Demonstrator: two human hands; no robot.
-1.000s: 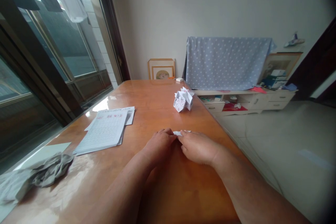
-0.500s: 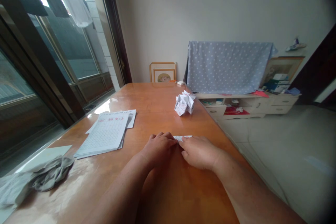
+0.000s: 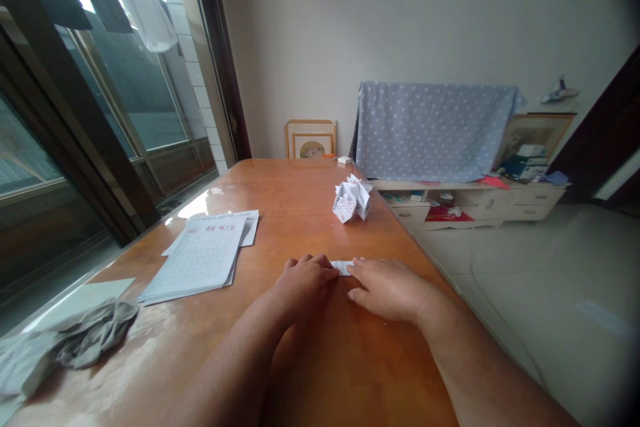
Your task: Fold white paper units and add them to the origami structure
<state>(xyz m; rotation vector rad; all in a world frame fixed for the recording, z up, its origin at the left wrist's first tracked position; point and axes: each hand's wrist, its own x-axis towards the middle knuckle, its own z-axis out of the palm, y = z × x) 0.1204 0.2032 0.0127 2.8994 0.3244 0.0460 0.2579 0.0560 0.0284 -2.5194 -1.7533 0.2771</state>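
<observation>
A small strip of folded paper lies on the wooden table between my hands, its two ends covered by fingers. My left hand is curled over its left end, with the thumb and fingertips pinning it to the tabletop. On the other end rest the outstretched fingers of my right hand, flat and palm down, with the thumb held apart and nearer to me. Beyond the hands stands a cluster of folded paper pieces, white with red and dark printing.
To the left lies a stack of gridded paper sheets. A grey crumpled cloth is by the left edge, over a pale sheet. A small white box sits at the far end of the wooden table.
My right hand has slid slightly to the right along the paper, its thumb moving away from the left hand. The left hand stays at the paper's left end.
</observation>
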